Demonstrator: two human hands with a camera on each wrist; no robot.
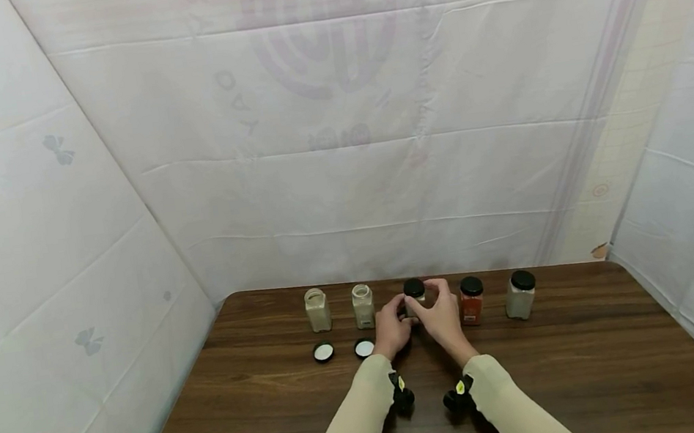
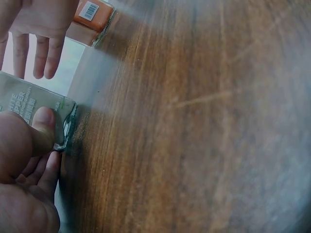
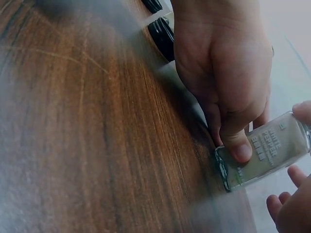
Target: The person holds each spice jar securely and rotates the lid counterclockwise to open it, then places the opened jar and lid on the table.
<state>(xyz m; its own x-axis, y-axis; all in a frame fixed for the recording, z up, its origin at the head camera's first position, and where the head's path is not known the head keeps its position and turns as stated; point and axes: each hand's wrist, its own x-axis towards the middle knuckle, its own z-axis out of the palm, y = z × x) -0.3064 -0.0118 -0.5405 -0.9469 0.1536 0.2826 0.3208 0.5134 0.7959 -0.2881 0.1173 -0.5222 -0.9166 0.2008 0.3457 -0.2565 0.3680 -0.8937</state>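
A square glass jar of pale powder (image 3: 269, 145), embossed with words that include "PEPPER", stands on the table with its black lid (image 1: 413, 287) on. My left hand (image 1: 392, 326) grips the lower part of the jar, the thumb pressed flat on its front face near the base. My right hand (image 1: 443, 317) is at the top, thumb on the near side and forefinger around the far side, pinching the lid. In the left wrist view the other right-hand fingers hang below, apart from the glass. The lid lies outside both wrist views.
Left of my hands stand two uncapped jars of pale powder, an outer jar (image 1: 317, 312) and an inner jar (image 1: 363, 307). Upturned black lids, one left (image 1: 323, 352) and one right (image 1: 364, 349), lie before them. To the right are capped jars, one orange-red (image 1: 471, 301), one pale (image 1: 520, 296).
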